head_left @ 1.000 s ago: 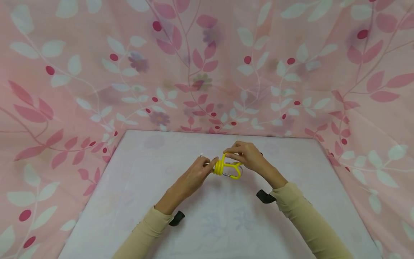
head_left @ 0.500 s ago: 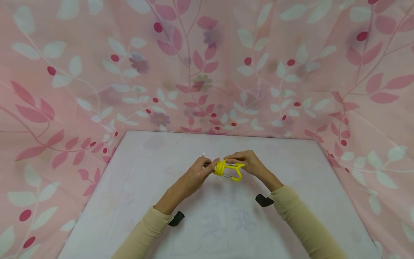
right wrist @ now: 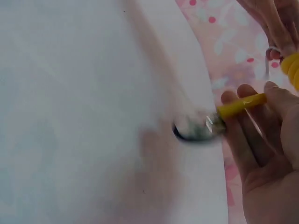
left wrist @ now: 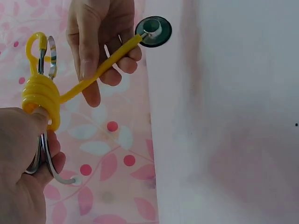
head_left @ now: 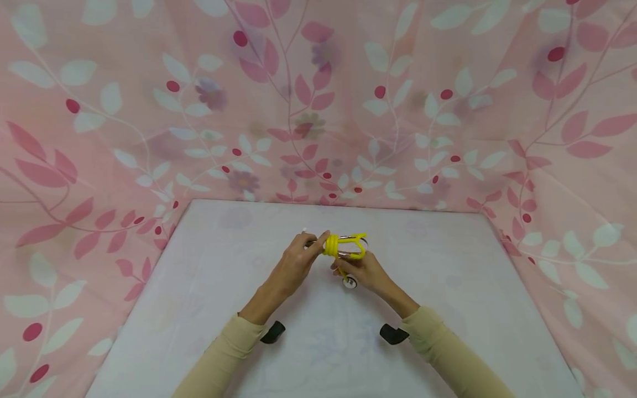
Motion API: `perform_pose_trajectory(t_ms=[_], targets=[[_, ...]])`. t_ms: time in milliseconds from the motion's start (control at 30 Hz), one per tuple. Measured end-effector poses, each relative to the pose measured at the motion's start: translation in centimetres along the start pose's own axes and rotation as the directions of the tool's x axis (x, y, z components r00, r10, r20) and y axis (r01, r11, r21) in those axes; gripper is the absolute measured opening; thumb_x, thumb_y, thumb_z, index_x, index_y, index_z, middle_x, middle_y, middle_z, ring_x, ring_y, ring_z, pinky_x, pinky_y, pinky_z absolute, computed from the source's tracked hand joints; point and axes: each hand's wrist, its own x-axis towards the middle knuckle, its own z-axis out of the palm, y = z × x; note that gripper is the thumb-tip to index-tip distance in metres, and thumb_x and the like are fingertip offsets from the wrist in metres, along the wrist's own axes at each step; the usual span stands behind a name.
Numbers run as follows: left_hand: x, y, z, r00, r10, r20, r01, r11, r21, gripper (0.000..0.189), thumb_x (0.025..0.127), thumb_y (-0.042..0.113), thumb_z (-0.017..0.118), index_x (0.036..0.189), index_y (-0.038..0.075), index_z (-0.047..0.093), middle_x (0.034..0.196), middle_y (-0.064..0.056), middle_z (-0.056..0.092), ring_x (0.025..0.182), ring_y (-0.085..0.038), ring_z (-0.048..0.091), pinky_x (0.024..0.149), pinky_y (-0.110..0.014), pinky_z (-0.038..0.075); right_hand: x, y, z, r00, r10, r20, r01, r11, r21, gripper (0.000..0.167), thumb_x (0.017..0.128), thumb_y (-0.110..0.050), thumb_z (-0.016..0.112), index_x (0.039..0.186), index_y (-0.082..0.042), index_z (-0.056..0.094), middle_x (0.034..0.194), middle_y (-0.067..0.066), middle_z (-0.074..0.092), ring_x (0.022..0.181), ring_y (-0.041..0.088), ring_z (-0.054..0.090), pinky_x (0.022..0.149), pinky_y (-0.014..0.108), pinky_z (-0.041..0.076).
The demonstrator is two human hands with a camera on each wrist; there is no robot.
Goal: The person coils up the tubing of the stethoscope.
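A stethoscope with yellow tubing is held up between both hands. Its tubing is wrapped in several turns, a tight coil (head_left: 330, 245), around the metal ear tubes. My left hand (head_left: 293, 262) grips the coil and ear tubes, its thumb at the coil in the left wrist view. A white ear tip (left wrist: 76, 180) pokes out below those fingers. My right hand (head_left: 367, 271) pinches the free end of the tubing (left wrist: 112, 59) between thumb and fingers. From that end sticks the round chest piece (left wrist: 153, 31), blurred in the right wrist view. A yellow fork (head_left: 357, 246) extends right of the coil.
A white-covered table (head_left: 318, 342) lies under the hands. Pink leaf-patterned cloth (head_left: 318, 110) hangs behind it and along both sides. Dark wrist-worn pieces (head_left: 272, 333) show below both forearms.
My right hand has moved from behind the coil down to its near side, bringing the tubing end and chest piece into sight. The left hand keeps its grip, slightly raised.
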Motion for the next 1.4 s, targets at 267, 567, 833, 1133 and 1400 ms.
perform_pose_trajectory(t_ms=[267, 567, 833, 1133, 1400], targets=[[-0.4, -1.0, 0.5, 0.999, -0.052, 0.000, 0.051, 0.996, 0.078, 0.069, 0.086, 0.001, 0.072, 0.147, 0.020, 0.047, 0.107, -0.010, 0.057, 0.101, -0.021, 0.061, 0.093, -0.033, 0.056, -0.8, -1.4, 1.0, 0.997, 0.073, 0.019, -0.066, 0.968, -0.241, 0.038, 0.087, -0.031, 0.075, 0.118, -0.010, 0.073, 0.085, -0.005, 0.074, 0.077, 0.007, 0.065, 0.074, 0.024, 0.057], [-0.5, -1.5, 0.7, 0.998, -0.054, 0.021, 0.050, 0.985, 0.166, 0.065, 0.084, 0.000, 0.073, 0.143, 0.016, 0.052, 0.104, -0.010, 0.058, 0.093, -0.021, 0.057, 0.084, -0.027, 0.058, -1.6, -3.4, 0.8, 1.000, -0.010, 0.015, 0.015, 0.938, -0.347, 0.029, 0.083, -0.028, 0.080, 0.105, -0.012, 0.077, 0.083, -0.006, 0.070, 0.070, 0.005, 0.059, 0.063, 0.020, 0.052], [-0.3, -1.4, 0.8, 0.996, -0.074, 0.057, 0.061, 0.977, 0.204, 0.064, 0.084, 0.001, 0.074, 0.142, 0.016, 0.053, 0.103, -0.009, 0.059, 0.089, -0.019, 0.055, 0.083, -0.026, 0.058, -1.9, -4.5, -0.1, 0.990, -0.123, 0.066, 0.139, 0.902, -0.409, 0.026, 0.085, -0.021, 0.077, 0.108, -0.008, 0.075, 0.086, -0.002, 0.068, 0.074, 0.004, 0.061, 0.069, 0.021, 0.056], [-0.3, -1.2, 1.3, 0.991, -0.095, 0.095, 0.073, 0.975, 0.212, 0.059, 0.086, 0.002, 0.072, 0.141, 0.015, 0.055, 0.101, -0.009, 0.059, 0.087, -0.018, 0.056, 0.093, -0.031, 0.056, -1.9, -5.5, -0.8, 0.984, -0.169, 0.062, 0.172, 0.781, -0.601, 0.022, 0.087, -0.018, 0.075, 0.108, -0.013, 0.076, 0.089, -0.003, 0.069, 0.075, 0.010, 0.057, 0.063, 0.021, 0.049], [-0.2, -0.9, 1.3, 0.988, -0.087, 0.130, 0.057, 0.974, 0.220, 0.060, 0.083, 0.002, 0.075, 0.139, 0.015, 0.057, 0.102, -0.010, 0.059, 0.087, -0.019, 0.057, 0.086, -0.029, 0.058, -2.0, -5.9, -0.6, 0.941, -0.328, 0.084, 0.278, 0.604, -0.747, 0.026, 0.085, -0.010, 0.076, 0.111, -0.011, 0.075, 0.096, 0.001, 0.066, 0.085, 0.013, 0.060, 0.072, 0.022, 0.056]])
